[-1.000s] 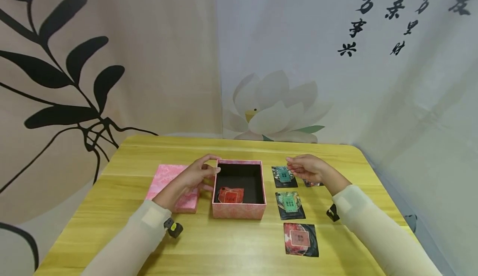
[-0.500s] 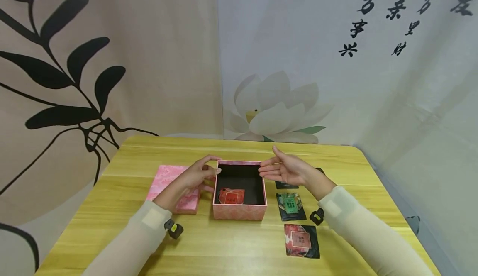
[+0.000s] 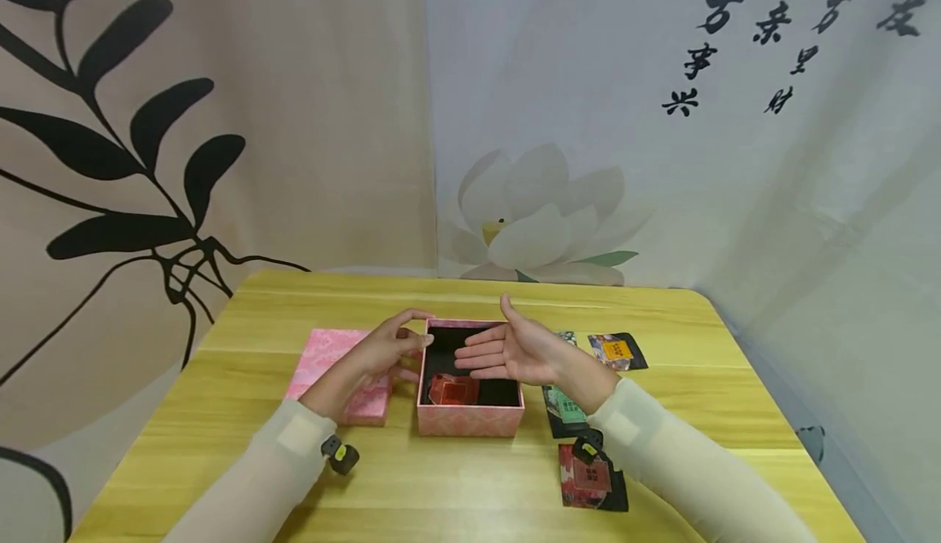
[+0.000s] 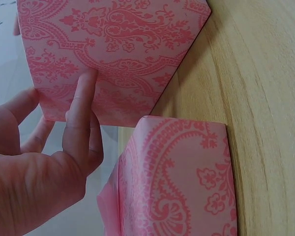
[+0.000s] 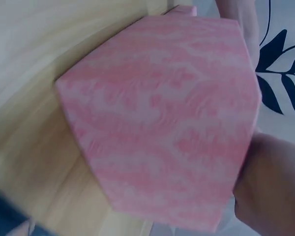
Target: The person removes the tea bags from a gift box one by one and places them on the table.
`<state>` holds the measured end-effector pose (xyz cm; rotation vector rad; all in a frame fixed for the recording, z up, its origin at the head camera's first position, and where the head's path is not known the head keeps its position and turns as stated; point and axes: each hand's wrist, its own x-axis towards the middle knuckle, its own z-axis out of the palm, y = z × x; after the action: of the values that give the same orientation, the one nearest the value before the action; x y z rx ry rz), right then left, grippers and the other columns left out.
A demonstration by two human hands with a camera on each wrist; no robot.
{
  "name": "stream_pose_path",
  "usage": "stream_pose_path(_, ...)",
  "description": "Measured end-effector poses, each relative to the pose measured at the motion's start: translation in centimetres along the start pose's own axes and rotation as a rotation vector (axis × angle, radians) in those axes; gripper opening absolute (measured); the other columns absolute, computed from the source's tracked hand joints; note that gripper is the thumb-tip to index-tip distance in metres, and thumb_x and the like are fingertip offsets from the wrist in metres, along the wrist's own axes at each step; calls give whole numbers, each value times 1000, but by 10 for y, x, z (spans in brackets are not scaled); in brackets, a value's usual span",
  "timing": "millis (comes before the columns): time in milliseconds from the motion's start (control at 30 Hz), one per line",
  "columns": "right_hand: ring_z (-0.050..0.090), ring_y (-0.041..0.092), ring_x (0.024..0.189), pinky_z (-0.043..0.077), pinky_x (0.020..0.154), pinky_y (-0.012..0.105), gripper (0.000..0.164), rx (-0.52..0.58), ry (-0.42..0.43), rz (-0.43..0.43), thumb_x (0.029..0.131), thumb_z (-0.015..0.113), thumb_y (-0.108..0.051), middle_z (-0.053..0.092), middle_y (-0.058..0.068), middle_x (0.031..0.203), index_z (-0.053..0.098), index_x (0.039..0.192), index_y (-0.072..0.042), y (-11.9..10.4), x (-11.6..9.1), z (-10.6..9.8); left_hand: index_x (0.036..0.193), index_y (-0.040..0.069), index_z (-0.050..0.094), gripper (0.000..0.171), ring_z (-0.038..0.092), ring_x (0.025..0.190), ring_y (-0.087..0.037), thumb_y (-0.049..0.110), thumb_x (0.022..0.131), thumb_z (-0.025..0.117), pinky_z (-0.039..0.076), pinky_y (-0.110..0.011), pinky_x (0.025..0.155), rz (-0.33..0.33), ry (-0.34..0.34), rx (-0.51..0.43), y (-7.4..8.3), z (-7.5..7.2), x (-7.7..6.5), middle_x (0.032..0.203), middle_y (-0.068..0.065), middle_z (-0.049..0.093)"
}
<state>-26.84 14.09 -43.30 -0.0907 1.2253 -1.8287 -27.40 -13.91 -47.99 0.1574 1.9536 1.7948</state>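
From where I stand, the pale pink, patterned, rectangular box with a paper-like covering (image 3: 467, 422) sits upright and open-topped on the yellowish wood-grain worktop (image 3: 456, 494). Its interior faces are plain and black. A small, flat red sachet (image 3: 452, 390) lies inside, toward the near wall.

Left hand (image 3: 385, 347): grip grasping the box at its left wall, thumb at the rim, fingers around the outside. Right hand (image 3: 515, 353): grip released, fingers extended leftward above the box opening, thumb raised, palm visible.

The flat, pink patterned lid (image 3: 370, 404) lies just left of the box, partly covered by the left forearm. To the right lie flat, dark, rectangular sachets: a green-labelled sachet (image 3: 564, 408), partly hidden by the right arm; a dull-red-labelled sachet (image 3: 584, 478), nearest; an orange-labelled sachet (image 3: 616, 351), farthest right.

The left wrist view resolves the print, deep pink scrolls and flowers on a paler ground, and a fingertip against the box wall. The right wrist view shows an outer wall, blurred. Only the head view shows the black interior.
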Motion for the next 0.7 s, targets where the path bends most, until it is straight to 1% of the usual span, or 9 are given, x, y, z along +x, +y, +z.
stream_pose_path(67,42,43,144,33,121,51,103,-3,-6,8,101,14,-73,36,35,156,30,153,14,4,7,4,149,18,43,49,61,115,-54,22,104,64,65,-47,73,-3,-1,-7,0,1,0,130,-31,50)
stream_pose_path(133,42,44,144,33,121,51,103,-9,-5,13,101,12,-73,36,36,155,29,153,15,7,14,7,149,17,43,49,63,111,-51,21,105,63,65,-48,73,3,-1,-3,0,1,0,127,-28,52)
stream_pose_path(233,44,45,143,34,121,51,104,-11,14,18,101,11,-73,41,37,151,30,152,16,11,22,11,149,18,44,49,66,105,-44,21,104,64,64,-48,74,3,3,-2,1,2,1,124,-23,53)
stream_pose_path(333,45,46,141,35,120,52,104,-1,44,20,101,13,-74,46,37,148,33,150,16,13,28,13,149,17,43,49,67,101,-39,21,104,63,64,-49,74,4,4,5,1,2,1,123,-23,53)
stream_pose_path(400,45,46,141,35,120,52,104,1,59,30,101,14,-74,47,37,147,34,150,16,13,30,14,149,17,44,49,67,100,-38,21,104,64,64,-50,74,-3,7,4,1,1,2,123,-24,53)
stream_pose_path(467,45,46,141,35,120,53,104,-19,77,31,102,14,-74,46,37,148,34,150,16,14,33,16,149,18,44,49,67,103,-41,21,104,64,64,-50,74,-6,9,5,0,0,2,124,-25,54)
stream_pose_path(567,45,47,141,32,121,56,103,-88,141,21,102,15,-73,46,37,148,35,150,15,15,35,18,151,17,42,51,64,110,-48,22,105,63,64,-51,75,2,2,11,0,-1,2,128,-28,52)
stream_pose_path(700,47,48,138,30,122,59,98,-200,292,-3,103,22,-72,48,35,147,43,146,14,20,37,22,152,16,41,52,60,118,-54,23,105,63,64,-51,75,5,-10,7,-2,-1,1,134,-33,48)
